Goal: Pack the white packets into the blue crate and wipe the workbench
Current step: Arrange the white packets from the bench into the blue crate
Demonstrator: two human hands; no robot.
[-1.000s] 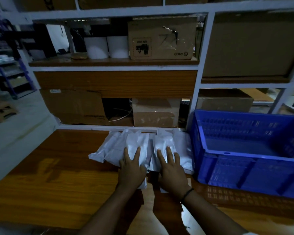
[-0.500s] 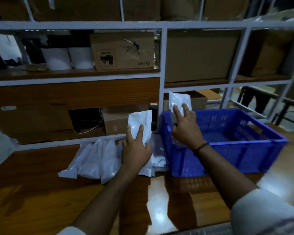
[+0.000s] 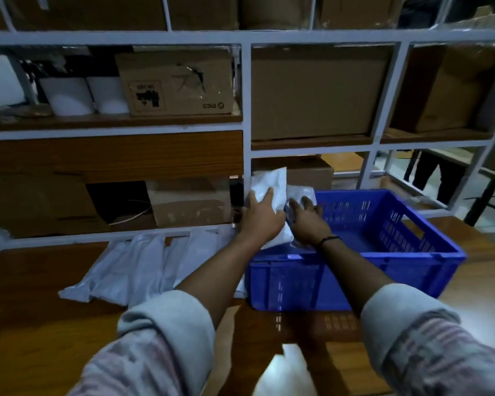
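A white packet [image 3: 270,186] stands nearly upright at the far left corner of the blue crate [image 3: 355,278], held in the left hand [image 3: 262,217], whose grip is closed on the packet's lower half with the fingers spread across its face. Just to its right, the right hand [image 3: 306,222] presses a second white packet [image 3: 300,194] over the crate's rim; its grip is closed on that packet too, though the packet is mostly hidden behind the fingers (only its upper edge shows clearly). The two hands nearly touch, and a dark band sits on the right wrist.

The crate rests on the wooden counter [image 3: 40,338], its visible inside bare of packets. To its left, the remaining packets [image 3: 143,270] lie in an overlapping row along the counter's back edge, against the white frame of the shelving [image 3: 246,132].

Behind, the shelves carry cardboard boxes [image 3: 175,81] and two white cylinders [image 3: 83,94]. Both sleeves are rolled back to the forearm.
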